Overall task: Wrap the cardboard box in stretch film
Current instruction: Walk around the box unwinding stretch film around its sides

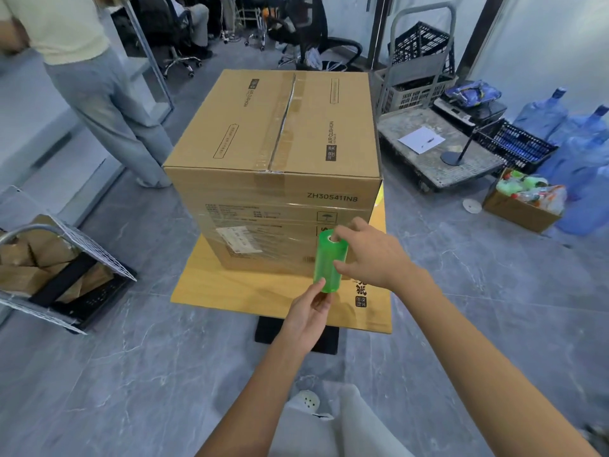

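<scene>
The cardboard box (276, 166) sits on a flat sheet of cardboard (230, 285) laid over a low black stand (263, 328), its taped top seam running away from me. Clear film already bands the lower part of its near face, glinting over the labels. Just in front of that face I hold the green stretch film roll (329, 262) upright: my left hand (304, 316) pinches its bottom end, and my right hand (369, 255) closes around its top, fingers at the core opening and thumb against the side.

The floor (131, 374) is grey marbled tile. To my left a wire-mesh cage (66, 258) tips over, holding brown packages, and another person (99, 94) stands beyond it in pale trousers. To my right is a platform trolley (435, 153) carrying a sheet of paper and grey and black crates, then blue water jugs (560, 127) and a small open carton (524, 202) of colourful items. Office chairs (316, 37) stand at the back.
</scene>
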